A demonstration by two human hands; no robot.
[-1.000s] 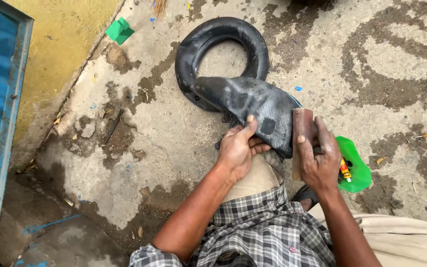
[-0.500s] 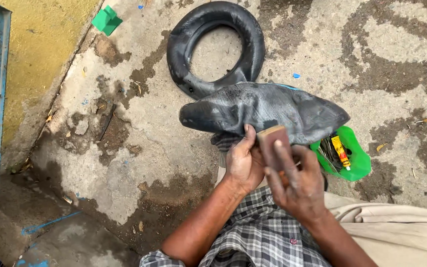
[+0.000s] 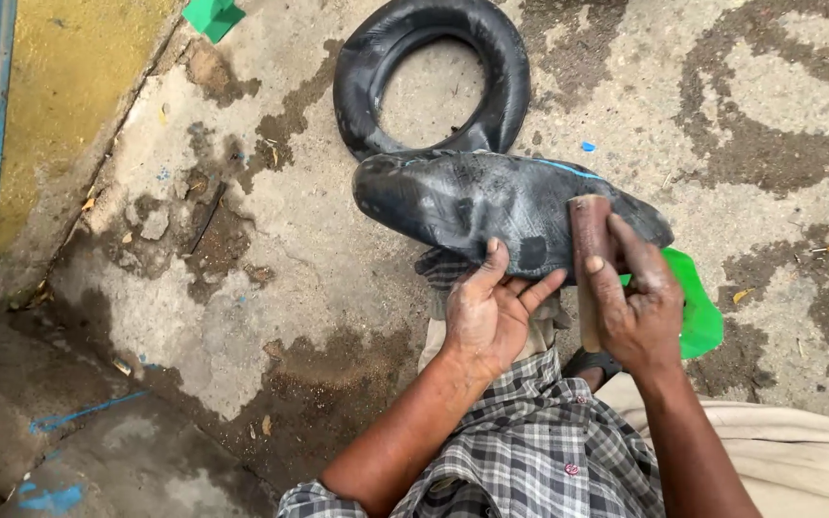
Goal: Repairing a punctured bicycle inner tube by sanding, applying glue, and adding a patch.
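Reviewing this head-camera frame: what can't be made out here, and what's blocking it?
- Green plastic tray: mostly hidden behind the right hand; contents not visible.
- Brown flat block in the right hand: lower end covered by the fingers.
- Black rubber inner tube: the part beneath the left hand is covered.
- Small green object: cut off by the top edge.
- Dark sandal: mostly hidden under the right wrist.

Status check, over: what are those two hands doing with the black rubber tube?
Left hand pressing the flattened black inner tube over the knee. Right hand gripping a brown block against the rubber. Green tray behind the right hand, nothing blocking.
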